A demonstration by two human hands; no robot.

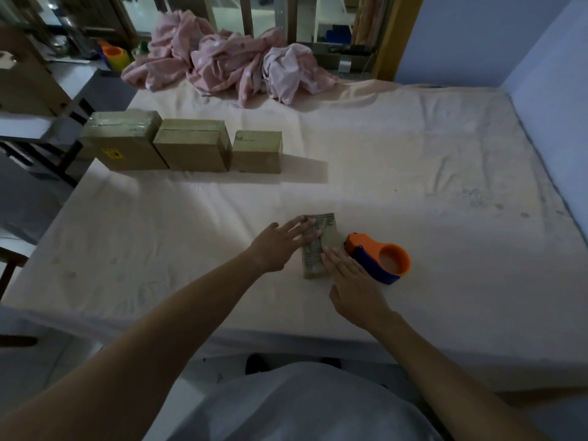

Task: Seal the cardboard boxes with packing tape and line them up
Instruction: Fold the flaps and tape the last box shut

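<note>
Both hands (pixel 276 246) (pixel 353 281) flat on box (pixel 313 265)

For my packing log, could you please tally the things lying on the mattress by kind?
Cardboard boxes: 4
Tape dispenser: 1
Crumpled pink cloth heap: 1
Total: 6

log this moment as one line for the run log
left hand: flat on small box | right hand: flat on small box | tape dispenser: lying beside box | row: three boxes lined up
</note>
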